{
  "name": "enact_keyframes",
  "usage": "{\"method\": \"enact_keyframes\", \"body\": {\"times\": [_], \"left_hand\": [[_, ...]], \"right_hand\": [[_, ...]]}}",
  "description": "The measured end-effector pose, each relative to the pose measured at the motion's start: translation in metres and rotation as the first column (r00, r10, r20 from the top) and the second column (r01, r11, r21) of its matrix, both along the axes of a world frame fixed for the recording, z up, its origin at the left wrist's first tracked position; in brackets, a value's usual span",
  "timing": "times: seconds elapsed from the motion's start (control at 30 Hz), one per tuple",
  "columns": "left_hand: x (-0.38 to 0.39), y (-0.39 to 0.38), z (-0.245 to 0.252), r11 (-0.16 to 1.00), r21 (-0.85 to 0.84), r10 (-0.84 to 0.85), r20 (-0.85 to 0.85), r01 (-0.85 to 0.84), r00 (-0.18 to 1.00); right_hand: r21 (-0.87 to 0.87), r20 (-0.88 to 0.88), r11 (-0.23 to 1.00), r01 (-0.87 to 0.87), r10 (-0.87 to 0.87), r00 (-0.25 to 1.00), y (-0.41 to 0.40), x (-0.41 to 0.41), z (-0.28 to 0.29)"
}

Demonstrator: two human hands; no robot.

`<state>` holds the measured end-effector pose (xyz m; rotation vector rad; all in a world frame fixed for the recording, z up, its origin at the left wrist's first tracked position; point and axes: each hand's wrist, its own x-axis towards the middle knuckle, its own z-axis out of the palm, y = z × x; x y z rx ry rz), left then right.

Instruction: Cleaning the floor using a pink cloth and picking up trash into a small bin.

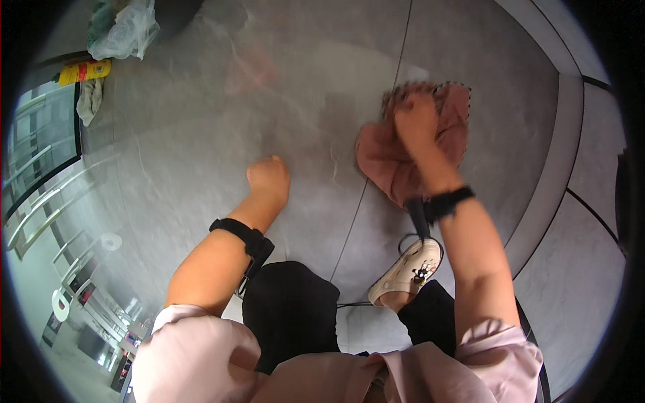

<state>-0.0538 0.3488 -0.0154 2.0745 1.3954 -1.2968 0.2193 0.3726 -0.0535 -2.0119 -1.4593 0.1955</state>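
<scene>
A dusty-red cloth (385, 158) with a dark-stitched edge lies bunched on the grey tiled floor (312, 121). My right hand (418, 118) presses down on it with fingers curled into its folds, and the hand looks slightly blurred. Left of the cloth, my left hand (269, 176) is closed in a fist over the floor, apart from the cloth. Its fingers are tucked out of sight, and nothing shows in it. I cannot tell whether its knuckles touch the tiles. Each forearm wears a black strap with a small device.
Upper left are a plastic bag (126, 32), a yellow bottle (85, 72) on its side and a pale cloth (90, 103). A raised border (546, 166) curves along the right. My beige clog (410, 267) stands near a thin black cable (355, 304).
</scene>
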Motion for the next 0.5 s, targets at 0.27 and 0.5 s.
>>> {"method": "enact_keyframes", "body": {"times": [0.27,0.5], "left_hand": [[0.001,0.004,0.003,0.999,-0.042,-0.034,-0.070,0.032,0.997],[-0.005,0.002,-0.002,0.999,0.004,-0.044,-0.043,0.045,0.998]], "right_hand": [[-0.295,-0.047,0.955,-0.027,0.014,0.999,-0.020,-0.012,0.002],[-0.378,-0.017,0.925,-0.051,0.048,0.999,-0.043,-0.031,0.009]]}}
